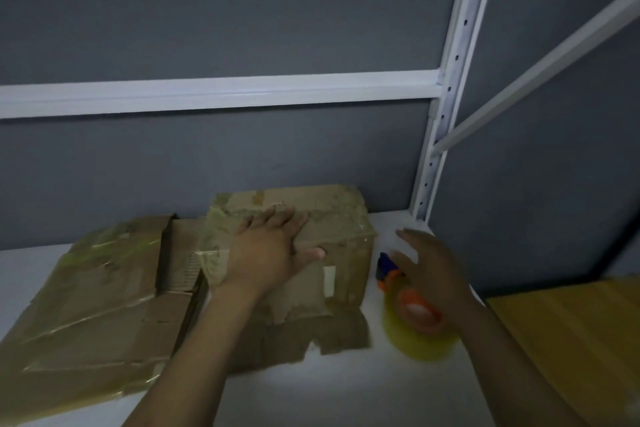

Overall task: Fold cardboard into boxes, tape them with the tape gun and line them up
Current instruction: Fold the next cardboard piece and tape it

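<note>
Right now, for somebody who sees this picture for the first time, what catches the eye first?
The left hand lies flat on a worn cardboard box in the middle of the white shelf. To its right, the right hand spreads open over the orange tape gun, blurred. On the left lies flattened cardboard.

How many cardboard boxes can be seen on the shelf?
2. The middle box lies under the left hand; the taped box is beside it on the left. The cardboard between them may belong to a third.
</note>
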`<state>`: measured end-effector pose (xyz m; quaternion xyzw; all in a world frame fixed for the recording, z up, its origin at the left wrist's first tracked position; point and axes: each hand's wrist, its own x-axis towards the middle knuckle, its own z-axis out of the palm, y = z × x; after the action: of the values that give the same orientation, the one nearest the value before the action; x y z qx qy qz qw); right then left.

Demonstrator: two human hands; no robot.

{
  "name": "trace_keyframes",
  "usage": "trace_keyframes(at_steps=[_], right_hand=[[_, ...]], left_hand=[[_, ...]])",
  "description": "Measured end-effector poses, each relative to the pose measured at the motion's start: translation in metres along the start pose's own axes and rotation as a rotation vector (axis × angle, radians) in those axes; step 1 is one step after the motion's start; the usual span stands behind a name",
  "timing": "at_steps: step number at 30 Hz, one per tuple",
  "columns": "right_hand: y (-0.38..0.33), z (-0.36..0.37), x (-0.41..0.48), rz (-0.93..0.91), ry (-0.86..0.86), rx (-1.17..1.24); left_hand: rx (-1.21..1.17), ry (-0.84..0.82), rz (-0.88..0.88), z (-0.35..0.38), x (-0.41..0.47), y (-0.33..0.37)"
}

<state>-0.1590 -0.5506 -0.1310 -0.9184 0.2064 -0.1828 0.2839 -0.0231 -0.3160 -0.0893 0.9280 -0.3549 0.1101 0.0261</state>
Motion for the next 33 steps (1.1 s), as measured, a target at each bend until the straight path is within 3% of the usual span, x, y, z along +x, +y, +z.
trace_keyframes(at_steps=[3,6,10,13,24,29,33], right_hand=[[0.037,0.000,-0.020,0.242,-0.164,-0.231],[0.053,0.004,-0.031,0.259,-0.162,-0.352],[0.057,0.004,-0.034,0.308,-0.130,-0.324],[0.052,-0.001,-0.040,0.308,-0.003,-0.186],[-0.029,-0.067,-0.027,-0.020,0.584,0.218],[-0.088,-0.064,0.020,-0.171,0.531,0.169],[-0.106,-0.046,0.046,-0.290,0.382,0.111]], left_hand=[[0.004,0.045,0.006,0.002,0.000,0.012],[0.005,0.081,-0.002,0.005,0.001,0.016],[-0.031,0.086,-0.014,0.006,0.000,0.016],[-0.013,0.083,-0.012,0.004,0.000,0.015],[-0.039,0.044,0.003,-0.003,0.002,0.025],[-0.113,-0.021,0.014,-0.012,-0.002,0.030],[-0.351,-0.061,0.037,-0.027,-0.008,0.018]])
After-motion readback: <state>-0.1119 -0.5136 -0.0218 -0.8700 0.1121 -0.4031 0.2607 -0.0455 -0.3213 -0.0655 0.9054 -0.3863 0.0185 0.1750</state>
